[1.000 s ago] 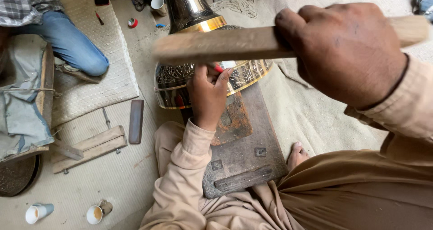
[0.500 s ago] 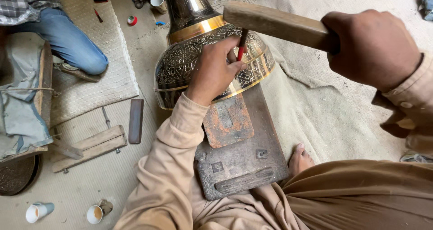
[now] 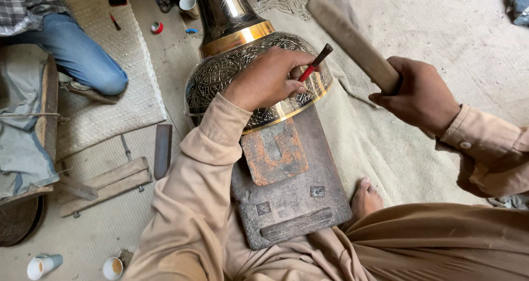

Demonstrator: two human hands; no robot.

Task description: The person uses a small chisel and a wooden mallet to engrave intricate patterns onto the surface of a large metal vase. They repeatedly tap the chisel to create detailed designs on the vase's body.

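A large engraved metal vase, dark with gold bands, lies on its side across a rusty iron block. My left hand rests on the vase's patterned belly and pinches a thin red-handled chisel, its tip down against the metal. My right hand grips the handle of a wooden mallet, held up and away to the right of the chisel. My bare foot shows beside the block.
Another person in jeans kneels at the upper left on a woven mat. Wooden pieces, a dark flat bar and two small cups lie on the floor at left. Sacking covers the ground at right.
The mallet has swung from across the vase, close to the camera, back to the right and away. My left hand has kept the chisel on the vase.
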